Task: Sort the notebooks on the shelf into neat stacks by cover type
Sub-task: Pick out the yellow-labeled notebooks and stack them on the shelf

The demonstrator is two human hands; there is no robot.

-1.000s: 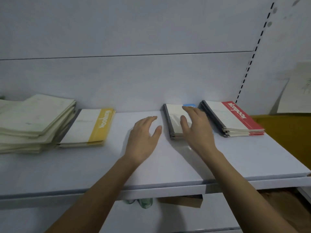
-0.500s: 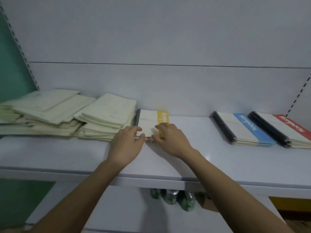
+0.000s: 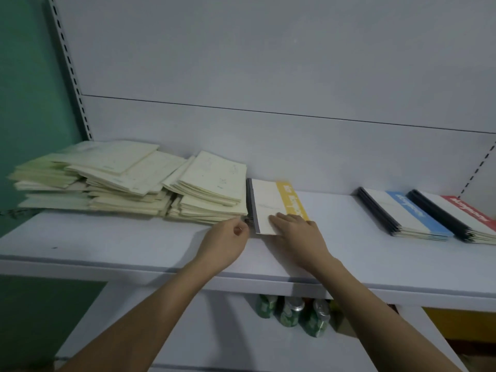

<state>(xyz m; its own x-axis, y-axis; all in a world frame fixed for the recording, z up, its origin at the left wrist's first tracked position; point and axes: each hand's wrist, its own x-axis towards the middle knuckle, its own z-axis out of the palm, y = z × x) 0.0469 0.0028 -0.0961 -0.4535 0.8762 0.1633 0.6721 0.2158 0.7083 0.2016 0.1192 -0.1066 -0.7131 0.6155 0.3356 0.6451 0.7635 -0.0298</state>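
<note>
Left hand (image 3: 224, 244) shifted; yellow notebook (image 3: 276, 204) underfinger

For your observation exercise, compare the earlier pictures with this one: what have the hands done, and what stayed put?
Both hands left the blue notebooks and went left to the yellow notebooks. The right hand now rests flat on top, and the left hand curls at the stack's near-left corner. The blue, red and cream stacks stayed put.
</note>
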